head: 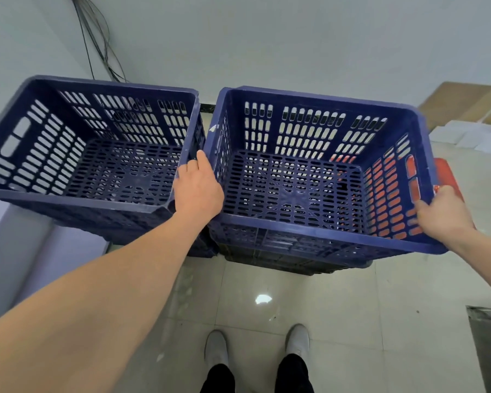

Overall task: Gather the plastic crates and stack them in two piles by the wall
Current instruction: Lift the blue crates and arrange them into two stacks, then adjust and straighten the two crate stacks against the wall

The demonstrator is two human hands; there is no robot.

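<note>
By the wall (295, 38): two blue piles are standing side by side.
Top right crate (309, 232): sitting on or just above the right pile (295, 263), I cannot tell which; just beside the left crate (40, 154).
Hands: left hand (199, 188) is gripping its left rim and right hand (442, 214) its right rim, well apart.
Seating it well: probably keeping it level, squaring the corners, and freeing the fingers from the gap between the piles.
Red crate (448, 174): showing beyond the right side.

Under my grip the right-hand blue crate (318, 243) is moulded plastic, perforated, dull-sheened, its rim scuffed and white-marked. The left-hand blue crate (68, 197): same plastic. The floor tiles (323, 307): glossy, reflecting light. The wall (295, 38): smooth, matt. The cardboard (459, 100): matt brown.
</note>
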